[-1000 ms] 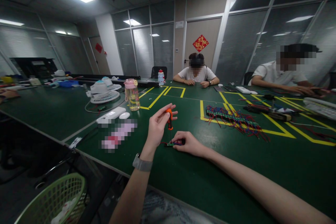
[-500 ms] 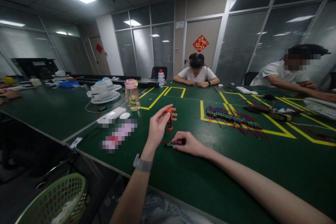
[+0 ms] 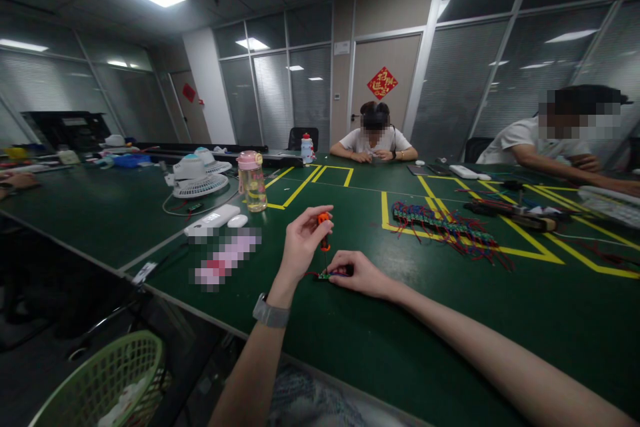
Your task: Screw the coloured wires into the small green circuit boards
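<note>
Upright in my left hand (image 3: 301, 239) is a screwdriver (image 3: 326, 244) with an orange and black handle, gripped between thumb and fingers. Its thin shaft points down and the tip meets a small green circuit board (image 3: 324, 276) on the table. From the other side, my right hand (image 3: 361, 273) rests on the table with its fingers closed on the board's near right end. A red wire sticks out on the board's left, and bluish wires show under my right fingers. Where exactly the tip sits is too small to make out.
A row of wired circuit boards (image 3: 440, 227) lies on the green table (image 3: 380, 360) by yellow tape. To the left are a pink-lidded bottle (image 3: 254, 180), white fans (image 3: 200, 185) and a white power strip (image 3: 213, 219). A green basket (image 3: 105, 373) stands below the edge. Two people sit across.
The screwdriver's handle has turned a little, and my left fingers have shifted around it and slightly down. My right hand and the circuit board stay in place.
</note>
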Available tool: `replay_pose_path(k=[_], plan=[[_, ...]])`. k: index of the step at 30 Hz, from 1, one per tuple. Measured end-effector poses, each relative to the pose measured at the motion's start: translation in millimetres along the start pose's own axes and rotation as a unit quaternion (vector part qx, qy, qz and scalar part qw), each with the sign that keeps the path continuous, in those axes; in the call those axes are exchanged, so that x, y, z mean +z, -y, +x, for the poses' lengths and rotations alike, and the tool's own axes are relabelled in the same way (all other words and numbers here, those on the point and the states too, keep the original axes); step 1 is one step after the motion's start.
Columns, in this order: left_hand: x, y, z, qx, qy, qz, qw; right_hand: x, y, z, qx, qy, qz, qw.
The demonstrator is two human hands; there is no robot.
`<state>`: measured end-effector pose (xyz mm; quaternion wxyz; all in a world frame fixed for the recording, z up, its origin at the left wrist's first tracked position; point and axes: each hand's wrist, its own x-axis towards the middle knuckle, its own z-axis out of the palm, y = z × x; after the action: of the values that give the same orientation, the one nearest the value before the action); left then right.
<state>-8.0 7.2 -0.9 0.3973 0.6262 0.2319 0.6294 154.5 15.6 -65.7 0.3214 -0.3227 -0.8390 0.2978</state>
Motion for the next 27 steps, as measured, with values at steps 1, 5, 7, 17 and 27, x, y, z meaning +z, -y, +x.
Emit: replay_pose_path(k=[1,5,7,17,27], plan=[[-0.5,-0.1,0.0,0.011,-0.009,0.023,1.0,0.1,-0.5,0.0,-0.001,-0.002,-0.001,1.0],[1.1,-2.4,0.8,0.006,0.004,-0.025,1.0,0.6,-2.0,-0.5,-0.004,-0.006,-0.002,1.0],[2.3,-3.3,1.1,-0.018,0.02,-0.089,0.996,0.5,-2.3,-0.8,-0.003,-0.004,0.0,1.0],[0.0,-0.3,-0.8,0.002,0.007,0.0,1.0,-0.4,0.8,-0.4,-0.001,0.002,-0.001,1.0],[3.7,-2.2,0.4,-0.026,0.03,-0.089,0.995,-0.4,2.7,-0.8,0.004,0.001,0.005,1.0]])
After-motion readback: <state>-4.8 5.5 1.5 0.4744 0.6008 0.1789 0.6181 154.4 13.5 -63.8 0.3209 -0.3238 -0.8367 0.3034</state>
